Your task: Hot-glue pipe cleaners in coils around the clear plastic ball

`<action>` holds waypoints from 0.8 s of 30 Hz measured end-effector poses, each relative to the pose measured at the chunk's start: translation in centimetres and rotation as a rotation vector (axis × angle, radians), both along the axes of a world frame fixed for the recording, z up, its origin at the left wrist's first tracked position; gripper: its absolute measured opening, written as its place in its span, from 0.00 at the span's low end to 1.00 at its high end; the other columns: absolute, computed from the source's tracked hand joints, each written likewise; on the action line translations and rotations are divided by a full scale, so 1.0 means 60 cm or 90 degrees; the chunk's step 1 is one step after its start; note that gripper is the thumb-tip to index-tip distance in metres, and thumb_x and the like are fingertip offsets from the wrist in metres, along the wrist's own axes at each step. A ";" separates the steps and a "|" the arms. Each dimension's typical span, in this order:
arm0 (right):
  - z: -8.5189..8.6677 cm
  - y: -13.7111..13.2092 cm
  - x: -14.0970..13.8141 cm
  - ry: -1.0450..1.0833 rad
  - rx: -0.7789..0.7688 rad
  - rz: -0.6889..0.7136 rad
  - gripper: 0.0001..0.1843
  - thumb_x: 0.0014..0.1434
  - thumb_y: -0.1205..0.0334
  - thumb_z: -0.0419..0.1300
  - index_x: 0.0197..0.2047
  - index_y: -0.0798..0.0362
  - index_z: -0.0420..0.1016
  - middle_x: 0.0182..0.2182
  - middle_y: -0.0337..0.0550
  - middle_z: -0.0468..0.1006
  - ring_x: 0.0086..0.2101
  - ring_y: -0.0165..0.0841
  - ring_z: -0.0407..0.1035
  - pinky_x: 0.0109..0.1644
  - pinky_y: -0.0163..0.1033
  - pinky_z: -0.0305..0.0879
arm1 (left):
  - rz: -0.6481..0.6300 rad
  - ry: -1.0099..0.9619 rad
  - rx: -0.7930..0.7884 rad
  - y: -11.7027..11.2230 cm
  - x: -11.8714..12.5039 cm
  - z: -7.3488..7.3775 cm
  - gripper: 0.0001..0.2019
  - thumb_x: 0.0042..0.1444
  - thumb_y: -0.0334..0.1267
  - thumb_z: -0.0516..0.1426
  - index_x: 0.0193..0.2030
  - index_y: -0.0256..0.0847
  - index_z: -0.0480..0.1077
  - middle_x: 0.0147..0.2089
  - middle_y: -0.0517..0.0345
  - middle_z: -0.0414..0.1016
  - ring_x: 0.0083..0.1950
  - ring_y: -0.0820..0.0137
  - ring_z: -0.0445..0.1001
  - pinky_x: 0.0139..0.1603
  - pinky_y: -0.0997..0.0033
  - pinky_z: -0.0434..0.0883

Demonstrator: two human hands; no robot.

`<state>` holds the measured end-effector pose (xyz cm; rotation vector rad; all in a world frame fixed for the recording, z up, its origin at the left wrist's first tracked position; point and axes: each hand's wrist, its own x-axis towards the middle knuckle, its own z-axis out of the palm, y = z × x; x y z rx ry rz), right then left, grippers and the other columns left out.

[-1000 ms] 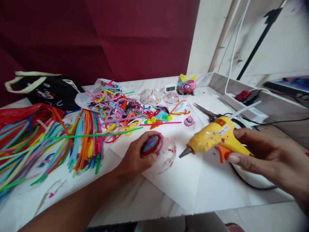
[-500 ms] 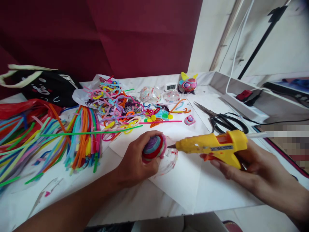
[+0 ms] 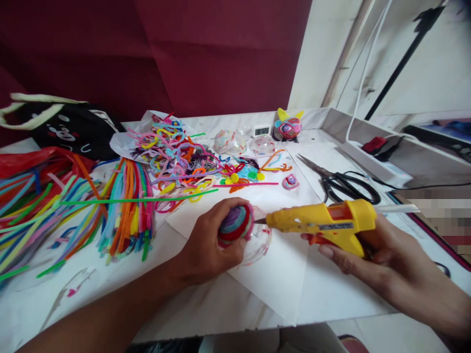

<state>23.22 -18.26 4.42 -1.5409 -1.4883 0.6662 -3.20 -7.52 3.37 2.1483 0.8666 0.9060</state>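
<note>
My left hand (image 3: pixel 206 245) is closed round a clear plastic ball (image 3: pixel 257 242) that carries a coiled disc of coloured pipe cleaners (image 3: pixel 235 223), pressing it onto the white paper sheet (image 3: pixel 287 274). My right hand (image 3: pixel 371 255) grips a yellow glue gun (image 3: pixel 324 223) by its handle, a finger on the orange trigger. The gun lies level and its nozzle touches the right edge of the coiled disc. A glue stick (image 3: pixel 397 208) pokes out of the gun's back.
Straight pipe cleaners (image 3: pixel 73 211) fan out at the left, a tangle of bent ones (image 3: pixel 172 154) behind. Black scissors (image 3: pixel 338 181) lie right of centre. Clear balls (image 3: pixel 228 142), a small clock (image 3: pixel 262 130) and a finished ball figure (image 3: pixel 289 127) stand at the back. A black bag (image 3: pixel 62 130) sits far left.
My right hand has swung the glue gun left and levelled it, bringing the nozzle from open air onto the coiled disc. My left hand has kept its hold on the ball.
</note>
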 end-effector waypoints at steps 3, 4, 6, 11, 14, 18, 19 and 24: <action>-0.011 -0.003 0.003 0.018 -0.025 0.012 0.20 0.55 0.45 0.66 0.47 0.45 0.72 0.39 0.46 0.82 0.38 0.44 0.79 0.36 0.44 0.81 | 0.001 0.004 -0.004 0.000 0.000 0.000 0.25 0.49 0.39 0.56 0.55 0.40 0.68 0.52 0.50 0.76 0.49 0.60 0.76 0.53 0.60 0.73; -0.015 -0.004 0.004 0.015 -0.034 0.013 0.21 0.55 0.45 0.65 0.49 0.45 0.72 0.40 0.46 0.82 0.38 0.45 0.79 0.37 0.45 0.81 | 0.002 0.005 -0.003 0.000 0.000 0.000 0.25 0.49 0.39 0.56 0.56 0.40 0.68 0.52 0.50 0.76 0.49 0.60 0.76 0.53 0.60 0.73; -0.022 -0.007 0.006 0.006 -0.046 0.010 0.23 0.56 0.45 0.65 0.51 0.43 0.70 0.41 0.45 0.81 0.40 0.46 0.79 0.38 0.47 0.81 | 0.002 0.004 -0.004 0.001 0.001 0.000 0.25 0.48 0.38 0.57 0.55 0.41 0.68 0.52 0.50 0.76 0.48 0.60 0.76 0.52 0.59 0.73; -0.028 -0.011 0.002 0.000 -0.030 0.029 0.22 0.57 0.46 0.64 0.53 0.40 0.67 0.45 0.45 0.80 0.41 0.47 0.79 0.40 0.50 0.82 | 0.007 0.004 -0.025 0.002 0.000 -0.001 0.24 0.48 0.36 0.57 0.55 0.42 0.68 0.50 0.51 0.76 0.47 0.61 0.76 0.50 0.60 0.74; -0.027 -0.011 -0.002 -0.003 -0.020 0.038 0.23 0.58 0.47 0.63 0.54 0.39 0.66 0.46 0.45 0.80 0.40 0.46 0.79 0.37 0.49 0.82 | 0.009 0.004 -0.030 0.003 -0.001 -0.003 0.24 0.49 0.37 0.57 0.56 0.41 0.68 0.50 0.51 0.76 0.46 0.61 0.76 0.50 0.61 0.74; -0.025 -0.011 -0.003 -0.014 -0.010 0.043 0.21 0.59 0.47 0.64 0.54 0.40 0.67 0.44 0.44 0.81 0.38 0.45 0.79 0.34 0.45 0.82 | 0.019 0.011 -0.023 0.004 0.001 -0.006 0.24 0.49 0.37 0.57 0.55 0.41 0.68 0.50 0.52 0.76 0.46 0.62 0.76 0.50 0.62 0.73; -0.025 -0.011 -0.004 -0.007 -0.012 0.045 0.20 0.59 0.48 0.63 0.53 0.40 0.68 0.43 0.43 0.81 0.38 0.44 0.79 0.33 0.44 0.82 | 0.022 0.013 -0.021 0.005 0.002 -0.006 0.24 0.49 0.37 0.57 0.55 0.41 0.68 0.50 0.52 0.76 0.46 0.62 0.76 0.50 0.62 0.73; -0.032 -0.015 -0.002 0.008 -0.040 0.046 0.20 0.59 0.48 0.63 0.53 0.42 0.69 0.44 0.44 0.81 0.39 0.43 0.79 0.36 0.43 0.81 | 0.034 0.013 -0.019 0.006 0.004 -0.008 0.23 0.50 0.36 0.57 0.55 0.41 0.68 0.49 0.53 0.75 0.45 0.64 0.75 0.50 0.64 0.72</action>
